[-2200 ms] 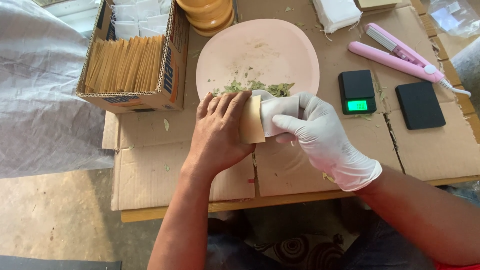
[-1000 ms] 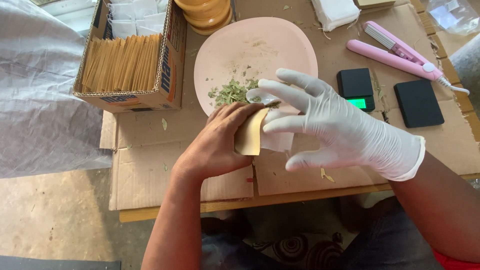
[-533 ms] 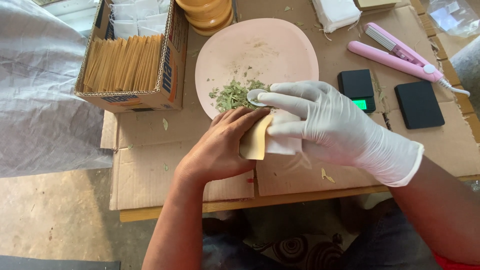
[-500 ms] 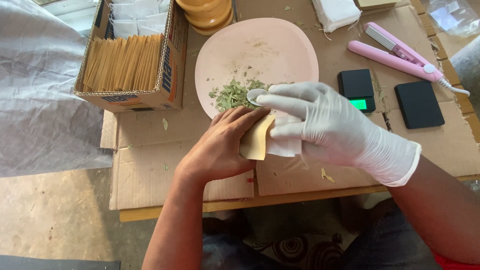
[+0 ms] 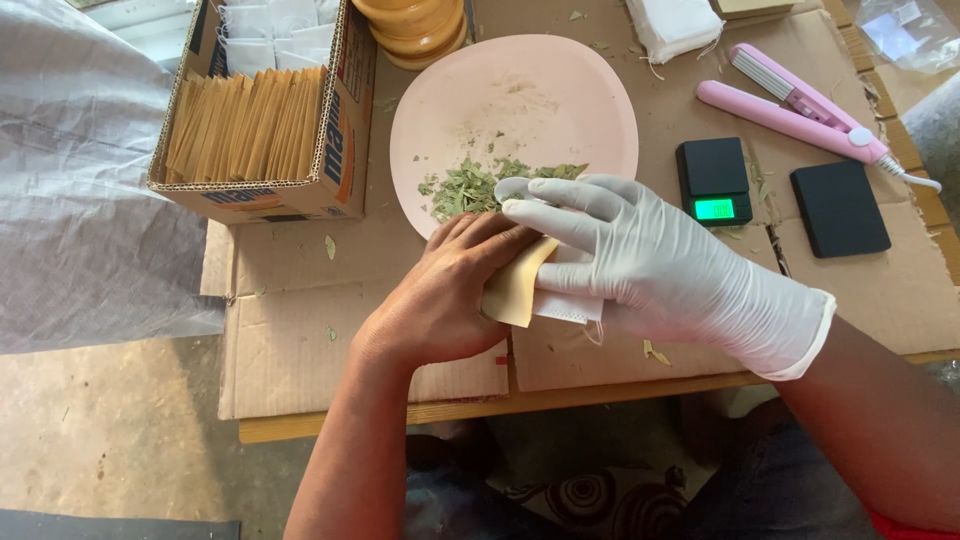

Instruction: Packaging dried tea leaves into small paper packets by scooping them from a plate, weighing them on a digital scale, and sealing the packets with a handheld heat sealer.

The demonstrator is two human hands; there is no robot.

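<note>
Tan envelope half hidden under both hands; wooden bowls cropped at top.

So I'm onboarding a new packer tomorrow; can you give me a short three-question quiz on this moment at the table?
1. True or false: the gloved right hand is reaching to the round pink plate of dried green leaves.
2. What does the bare left hand hold?
A. the pink crimping iron
B. a small tan paper envelope
C. the black pocket scale
3. Which side of the plate is the open cardboard box of tan envelopes on?

Key: 1 true; 2 B; 3 the left.
</note>
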